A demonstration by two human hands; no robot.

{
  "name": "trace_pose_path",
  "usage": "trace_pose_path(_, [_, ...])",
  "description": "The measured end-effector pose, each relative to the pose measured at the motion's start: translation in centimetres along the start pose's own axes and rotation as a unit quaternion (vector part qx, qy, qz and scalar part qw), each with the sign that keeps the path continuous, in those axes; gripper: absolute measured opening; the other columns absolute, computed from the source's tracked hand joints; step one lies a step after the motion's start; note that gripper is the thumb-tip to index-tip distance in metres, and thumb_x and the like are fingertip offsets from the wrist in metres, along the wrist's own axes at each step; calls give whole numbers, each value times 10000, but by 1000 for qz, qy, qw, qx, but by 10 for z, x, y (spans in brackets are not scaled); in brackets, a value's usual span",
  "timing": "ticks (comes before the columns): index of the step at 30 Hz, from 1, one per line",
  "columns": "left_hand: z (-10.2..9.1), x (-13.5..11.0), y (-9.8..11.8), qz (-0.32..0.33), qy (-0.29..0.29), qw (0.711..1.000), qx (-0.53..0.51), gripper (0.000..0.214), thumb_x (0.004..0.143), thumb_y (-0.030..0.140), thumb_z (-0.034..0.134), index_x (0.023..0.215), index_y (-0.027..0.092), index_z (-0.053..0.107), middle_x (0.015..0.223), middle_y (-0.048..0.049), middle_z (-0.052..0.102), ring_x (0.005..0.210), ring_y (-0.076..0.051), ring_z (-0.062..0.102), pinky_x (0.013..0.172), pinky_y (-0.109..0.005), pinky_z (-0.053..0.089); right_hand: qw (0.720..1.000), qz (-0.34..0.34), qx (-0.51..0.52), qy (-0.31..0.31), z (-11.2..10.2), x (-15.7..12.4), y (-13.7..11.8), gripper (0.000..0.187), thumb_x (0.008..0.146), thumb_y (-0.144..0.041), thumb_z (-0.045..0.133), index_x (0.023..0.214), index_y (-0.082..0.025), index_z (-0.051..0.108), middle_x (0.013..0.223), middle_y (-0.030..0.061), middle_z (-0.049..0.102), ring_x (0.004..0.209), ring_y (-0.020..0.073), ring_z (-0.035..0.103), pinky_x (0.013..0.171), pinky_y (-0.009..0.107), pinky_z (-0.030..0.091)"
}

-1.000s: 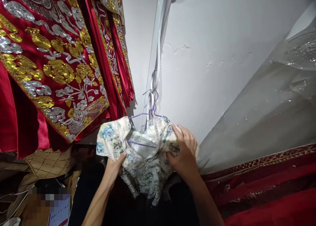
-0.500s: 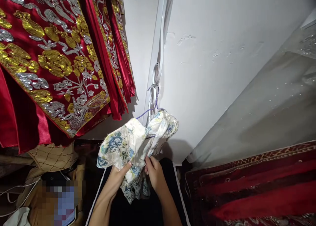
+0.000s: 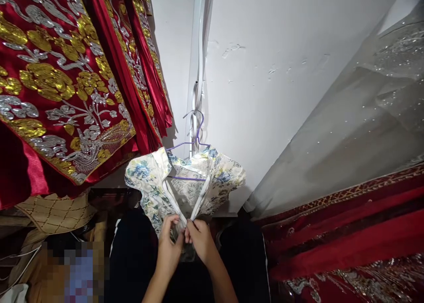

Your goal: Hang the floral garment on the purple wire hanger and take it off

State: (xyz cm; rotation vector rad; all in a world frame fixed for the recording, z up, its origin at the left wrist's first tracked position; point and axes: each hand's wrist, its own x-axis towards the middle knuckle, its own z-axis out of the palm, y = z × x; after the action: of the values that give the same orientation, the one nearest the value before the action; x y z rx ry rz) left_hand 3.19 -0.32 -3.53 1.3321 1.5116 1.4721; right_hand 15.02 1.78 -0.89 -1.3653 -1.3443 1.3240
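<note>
A white dress with blue and yellow flowers [image 3: 147, 179] hangs on a purple hanger [image 3: 200, 127] in front of the wall. Its neckline is spread into a V, with the hanger's bar crossing the opening. My left hand [image 3: 170, 239] pinches the left edge of that opening near its lower point. Right beside it, my right hand [image 3: 198, 237] closes on the right edge, thumb over forefinger. The two hands almost touch. My fingers hide the bottom of the V, and the lower part of the garment falls behind my hands.
A red garment with gold and silver sequins [image 3: 92, 104] hangs at the left. White straps [image 3: 198, 38] run down the wall [image 3: 271, 95] to the hanger. Sheer glittery fabric [image 3: 334, 126] and red cloth [image 3: 351, 232] fill the right. A woven chair [image 3: 56, 210] stands lower left.
The dress has opened out from a bunched fold, its neckline now drawn into a V. Both hands have moved lower and come together. The view has shifted slightly right.
</note>
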Motion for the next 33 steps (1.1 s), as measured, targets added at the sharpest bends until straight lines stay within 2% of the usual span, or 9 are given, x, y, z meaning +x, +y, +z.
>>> trace_pose_path(2, [9,-7,2,-13,-48,998,-27,362,748,228,632,1110,236,618,1077,-86,652,1072,-271,618,937,-363,486,1000,-1,-7,5,4,0,-1,499,900,-540,480,551,-185,509,478,-11,480,503,138,473,557,273,353])
trace_pose_path(4, [12,-8,4,-25,-49,998,-36,338,764,255,622,1101,242,642,1097,-91,670,1074,-281,630,911,-362,506,1000,-5,-2,10,6,0,-2,520,889,-576,504,545,-186,497,479,-22,457,498,128,445,545,268,335])
trace_pose_path(9, [2,-2,8,-18,-89,996,-3,209,890,388,547,977,232,658,859,-60,670,824,-252,651,723,-332,533,993,-5,112,-23,9,-2,-3,570,821,-687,557,571,-176,523,477,-28,448,470,100,386,496,249,282])
trace_pose_path(14, [-4,1,8,35,-87,995,22,185,934,354,502,830,236,602,813,-45,621,796,-225,610,756,-318,497,945,116,290,-102,9,-6,-6,482,726,-619,703,674,-174,526,468,-70,399,417,51,235,445,226,121])
trace_pose_path(18, [-9,6,6,49,-81,994,61,227,946,359,494,766,232,552,782,-46,569,785,-220,581,744,-314,479,922,105,348,-132,-7,-3,-36,407,743,-495,688,594,-199,452,421,-98,289,406,54,179,442,236,120])
trace_pose_path(21, [-16,7,6,39,-64,994,78,242,938,386,509,758,230,553,782,-48,560,793,-225,584,719,-300,477,949,26,301,-89,-26,6,-70,363,791,-456,633,583,-190,500,412,-72,359,403,65,215,449,247,155])
trace_pose_path(24, [-19,4,9,33,-69,995,68,220,927,395,532,790,229,577,801,-48,587,804,-224,595,676,-278,469,990,-21,137,-29,-34,14,-84,374,838,-447,595,590,-167,588,424,-31,468,402,79,290,460,255,201])
trace_pose_path(28, [-14,-2,11,38,-93,994,39,219,934,386,536,826,209,606,804,-40,625,788,-206,605,693,-266,467,999,-42,-7,-20,-21,9,-48,392,832,-472,619,590,-163,604,483,0,551,460,114,451,511,257,327])
trace_pose_path(33, [-5,-3,6,49,-100,994,-3,188,943,348,539,881,192,623,821,-31,643,787,-183,606,733,-256,467,999,-44,24,11,-2,0,7,374,837,-516,632,727,-159,602,652,29,628,602,154,566,604,268,422])
